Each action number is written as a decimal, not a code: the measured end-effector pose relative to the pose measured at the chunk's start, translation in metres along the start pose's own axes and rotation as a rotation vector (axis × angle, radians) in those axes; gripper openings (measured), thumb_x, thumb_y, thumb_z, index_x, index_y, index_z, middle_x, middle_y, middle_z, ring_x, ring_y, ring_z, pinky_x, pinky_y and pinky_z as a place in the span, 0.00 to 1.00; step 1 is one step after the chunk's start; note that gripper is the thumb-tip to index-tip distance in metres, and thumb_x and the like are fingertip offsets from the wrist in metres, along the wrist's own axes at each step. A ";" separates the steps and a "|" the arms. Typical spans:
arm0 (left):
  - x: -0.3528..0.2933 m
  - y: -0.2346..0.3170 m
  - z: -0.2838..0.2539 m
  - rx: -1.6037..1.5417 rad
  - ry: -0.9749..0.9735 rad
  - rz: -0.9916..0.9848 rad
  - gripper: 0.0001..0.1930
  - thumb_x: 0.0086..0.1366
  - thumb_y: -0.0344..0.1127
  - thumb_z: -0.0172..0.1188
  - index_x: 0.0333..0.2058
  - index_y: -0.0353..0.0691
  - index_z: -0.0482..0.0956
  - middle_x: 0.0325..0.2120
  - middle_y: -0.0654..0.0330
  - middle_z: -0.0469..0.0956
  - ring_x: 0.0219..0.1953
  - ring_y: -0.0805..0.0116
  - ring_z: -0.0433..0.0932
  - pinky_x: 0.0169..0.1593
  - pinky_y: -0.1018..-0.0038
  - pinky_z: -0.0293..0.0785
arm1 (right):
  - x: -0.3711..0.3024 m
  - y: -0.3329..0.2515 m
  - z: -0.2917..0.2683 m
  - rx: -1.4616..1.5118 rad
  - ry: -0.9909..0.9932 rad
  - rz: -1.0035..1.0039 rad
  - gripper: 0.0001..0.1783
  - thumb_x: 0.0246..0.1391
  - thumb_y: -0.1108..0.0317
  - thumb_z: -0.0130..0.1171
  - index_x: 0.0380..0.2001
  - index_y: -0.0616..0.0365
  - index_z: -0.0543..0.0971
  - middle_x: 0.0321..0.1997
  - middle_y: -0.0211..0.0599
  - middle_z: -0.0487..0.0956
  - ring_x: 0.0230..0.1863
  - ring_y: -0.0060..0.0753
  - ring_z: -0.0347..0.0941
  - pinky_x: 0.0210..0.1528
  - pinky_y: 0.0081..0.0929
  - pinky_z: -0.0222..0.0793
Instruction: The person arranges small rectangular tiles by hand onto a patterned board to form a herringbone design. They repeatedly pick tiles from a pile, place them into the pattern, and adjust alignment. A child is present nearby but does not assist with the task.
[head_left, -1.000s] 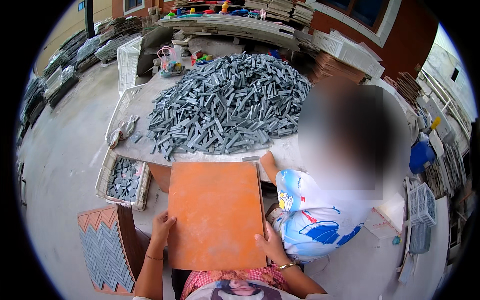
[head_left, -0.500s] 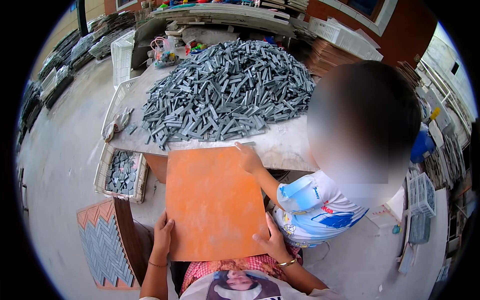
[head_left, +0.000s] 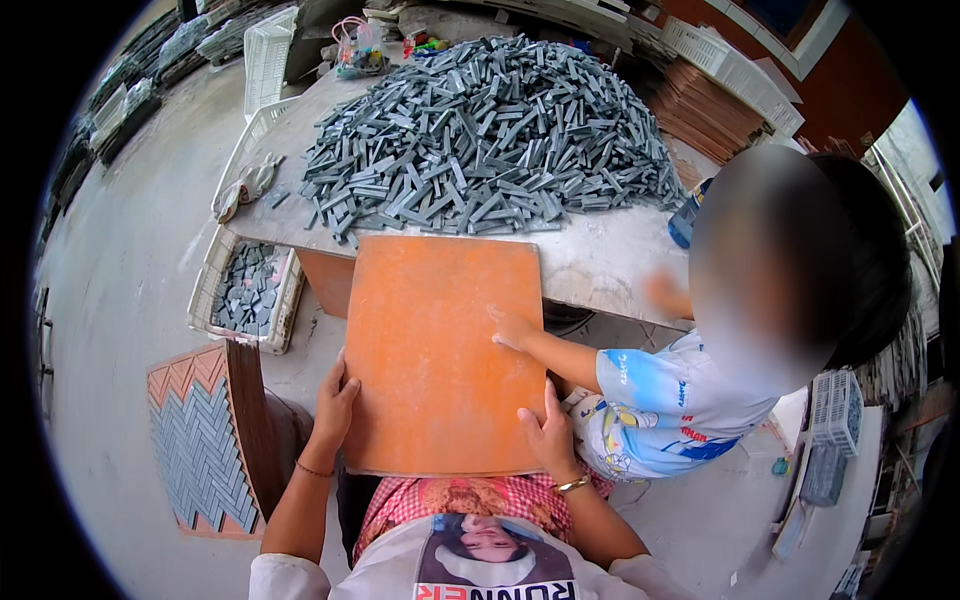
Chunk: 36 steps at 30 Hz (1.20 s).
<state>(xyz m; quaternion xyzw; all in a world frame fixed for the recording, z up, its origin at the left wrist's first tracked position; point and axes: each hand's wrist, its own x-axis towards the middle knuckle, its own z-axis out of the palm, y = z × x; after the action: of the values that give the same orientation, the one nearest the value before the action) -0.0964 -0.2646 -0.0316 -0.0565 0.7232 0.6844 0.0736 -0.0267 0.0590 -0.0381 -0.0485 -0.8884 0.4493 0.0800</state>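
Observation:
A flat, nearly square orange board (head_left: 440, 370) lies across my lap, its far edge against the table's near edge. My left hand (head_left: 335, 405) grips its left edge, thumb on top. On the right edge sits my right hand (head_left: 550, 430), also with the thumb over the top and the fingers at the side, partly hidden. Another person's hand (head_left: 515, 330) rests on the right half of the board. Beyond the board, a large heap of narrow grey stone strips (head_left: 490, 140) covers much of the table.
The pale table (head_left: 600, 265) stands ahead. At left are a white crate (head_left: 205, 290) with grey stone pieces and a stack of boards topped by a herringbone panel (head_left: 205, 450). A person in a white and blue shirt (head_left: 650, 400) stands close on my right. Brown boards (head_left: 705, 110) are piled behind.
The other person's hand has moved from the board's far right corner onto its surface, and their other hand now shows over the table. My hands keep their hold on the board.

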 end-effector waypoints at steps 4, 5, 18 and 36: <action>-0.004 -0.007 -0.014 0.232 0.003 0.064 0.29 0.63 0.25 0.48 0.62 0.27 0.52 0.57 0.50 0.64 0.59 0.65 0.63 0.60 0.75 0.57 | 0.006 0.015 -0.008 0.072 -0.121 -0.010 0.39 0.49 0.62 0.61 0.60 0.71 0.58 0.49 0.67 0.71 0.51 0.57 0.71 0.50 0.38 0.67; -0.013 -0.007 -0.014 0.326 0.021 0.095 0.29 0.64 0.27 0.49 0.62 0.28 0.52 0.56 0.49 0.66 0.57 0.65 0.65 0.59 0.74 0.59 | 0.002 0.020 -0.014 0.202 -0.210 0.114 0.44 0.48 0.59 0.63 0.61 0.71 0.56 0.54 0.65 0.69 0.56 0.56 0.67 0.55 0.38 0.63; -0.084 -0.017 -0.017 1.004 -0.142 0.128 0.63 0.45 0.67 0.61 0.62 0.23 0.38 0.51 0.36 0.66 0.41 0.44 0.76 0.39 0.62 0.75 | -0.002 -0.015 -0.044 0.293 -0.673 0.225 0.66 0.27 0.33 0.69 0.61 0.69 0.53 0.63 0.59 0.57 0.65 0.54 0.52 0.64 0.40 0.49; 0.000 0.025 -0.050 0.271 -0.289 -0.045 0.49 0.52 0.60 0.62 0.61 0.28 0.54 0.53 0.48 0.69 0.53 0.59 0.71 0.50 0.67 0.71 | 0.049 0.044 -0.016 0.270 -0.281 0.122 0.43 0.45 0.51 0.65 0.55 0.71 0.60 0.48 0.49 0.72 0.48 0.41 0.69 0.49 0.33 0.65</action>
<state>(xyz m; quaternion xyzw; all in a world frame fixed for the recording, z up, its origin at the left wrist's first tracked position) -0.1029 -0.3135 -0.0047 0.0363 0.7891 0.5800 0.1988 -0.0708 0.1054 -0.0596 -0.0279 -0.8181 0.5706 -0.0660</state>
